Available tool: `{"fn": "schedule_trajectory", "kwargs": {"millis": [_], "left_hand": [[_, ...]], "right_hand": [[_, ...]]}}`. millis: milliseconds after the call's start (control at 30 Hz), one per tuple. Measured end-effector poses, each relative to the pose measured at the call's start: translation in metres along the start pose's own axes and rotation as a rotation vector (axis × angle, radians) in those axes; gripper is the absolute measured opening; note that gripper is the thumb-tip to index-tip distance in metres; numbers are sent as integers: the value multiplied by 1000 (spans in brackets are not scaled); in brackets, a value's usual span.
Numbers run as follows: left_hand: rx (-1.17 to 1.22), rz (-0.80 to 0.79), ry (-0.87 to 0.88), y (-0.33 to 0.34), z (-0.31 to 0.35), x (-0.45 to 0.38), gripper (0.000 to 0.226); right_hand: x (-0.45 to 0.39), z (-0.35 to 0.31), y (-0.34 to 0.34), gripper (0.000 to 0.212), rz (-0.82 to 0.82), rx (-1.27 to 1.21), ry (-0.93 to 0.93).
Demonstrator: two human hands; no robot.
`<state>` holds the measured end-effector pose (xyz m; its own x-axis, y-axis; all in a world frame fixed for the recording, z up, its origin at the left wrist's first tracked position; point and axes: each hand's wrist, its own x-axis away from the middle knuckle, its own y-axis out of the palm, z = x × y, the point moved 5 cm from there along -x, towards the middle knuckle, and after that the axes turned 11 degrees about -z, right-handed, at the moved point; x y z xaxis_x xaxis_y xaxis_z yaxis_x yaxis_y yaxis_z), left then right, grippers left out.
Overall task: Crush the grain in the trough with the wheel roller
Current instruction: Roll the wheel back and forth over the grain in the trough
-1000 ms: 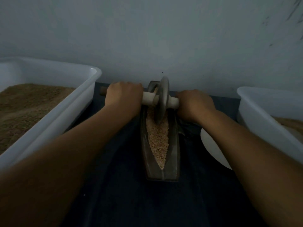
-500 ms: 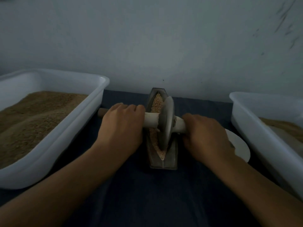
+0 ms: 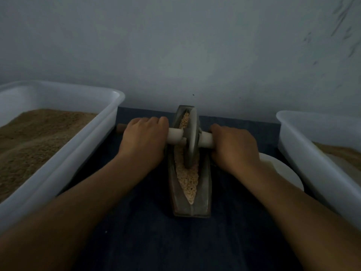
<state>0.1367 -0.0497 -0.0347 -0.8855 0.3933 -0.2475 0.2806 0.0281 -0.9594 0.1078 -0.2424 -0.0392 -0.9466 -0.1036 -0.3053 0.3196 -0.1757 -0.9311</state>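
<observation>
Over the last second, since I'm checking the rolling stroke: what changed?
The wheel roller ran from the trough's far end toward the near end, then back to about the middle, riding in the grain. Left hand and right hand kept their grip on the handle throughout. The bins and the trough stayed put.

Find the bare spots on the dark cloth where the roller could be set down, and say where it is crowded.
Free: the cloth in front of the trough, between the forearms. A narrower strip lies between the left tub and the trough. Crowded: the right, where a white plate fills the gap beside the right tub, and mid-trough, where both hands grip the wheel roller.
</observation>
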Motion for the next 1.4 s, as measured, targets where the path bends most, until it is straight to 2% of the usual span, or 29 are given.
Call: {"fn": "schedule_trajectory", "kwargs": {"millis": [100, 267, 333, 467, 600, 733, 933, 1200, 1400], "left_hand": [[48, -49, -42, 7, -8, -26, 42], [68, -93, -71, 8, -12, -56, 57], [50, -85, -69, 8, -11, -58, 56], [7, -45, -74, 9, -10, -44, 37], [-29, -7, -76, 5, -4, -18, 30], [-39, 49, -78, -2, 4, 13, 36], [-9, 121, 1, -21, 14, 53, 33], [-1, 157, 26, -26, 13, 72, 40], [-10, 54, 4, -5, 7, 33, 43]], "right_hand": [[-31, 5, 5, 21, -86, -51, 17], [-72, 16, 15, 30, -348, -87, 66], [-75, 17, 17, 30, -371, -92, 74], [-57, 12, 11, 21, -223, -65, 46], [-25, 5, 3, 20, -77, -93, 6], [6, -4, -7, 16, 22, -40, -7], [52, -10, -26, 16, 126, -160, -46], [62, -12, -33, 13, 124, -184, -69], [28, -6, -13, 21, 111, -57, -49]]}}
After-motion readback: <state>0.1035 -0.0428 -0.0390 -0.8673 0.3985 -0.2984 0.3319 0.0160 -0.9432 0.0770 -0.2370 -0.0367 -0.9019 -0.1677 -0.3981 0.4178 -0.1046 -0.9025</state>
